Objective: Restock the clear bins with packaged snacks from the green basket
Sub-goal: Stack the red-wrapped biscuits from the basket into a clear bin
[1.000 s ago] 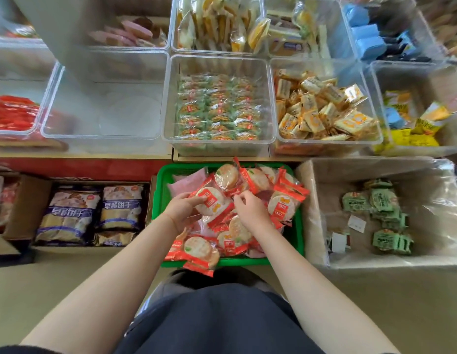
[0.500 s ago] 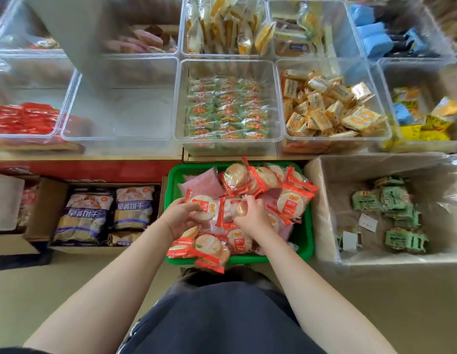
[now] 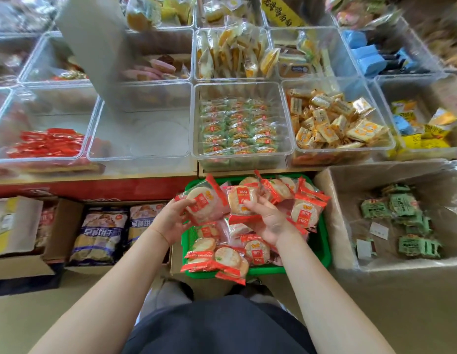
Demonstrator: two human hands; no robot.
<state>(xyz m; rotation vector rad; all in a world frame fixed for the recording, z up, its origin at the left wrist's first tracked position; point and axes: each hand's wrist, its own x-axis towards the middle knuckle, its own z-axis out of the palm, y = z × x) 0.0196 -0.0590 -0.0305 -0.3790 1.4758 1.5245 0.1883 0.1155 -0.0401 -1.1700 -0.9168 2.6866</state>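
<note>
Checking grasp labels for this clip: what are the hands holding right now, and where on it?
Each grips a red-and-clear rice cracker packet above the green basket: left hand on one packet's lower left edge, right hand under another's bottom edge.

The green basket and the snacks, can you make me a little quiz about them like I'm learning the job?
1. True or false: the green basket is empty.
2. What does the left hand hold?
3. Which clear bin has no snacks in it? A: the one behind the basket. B: the clear bin left of that one.

Key:
1. False, red snack packs still lie in it.
2. A red snack pack; the right hand holds another pack.
3. B; the bin behind the basket holds green packs.
</note>
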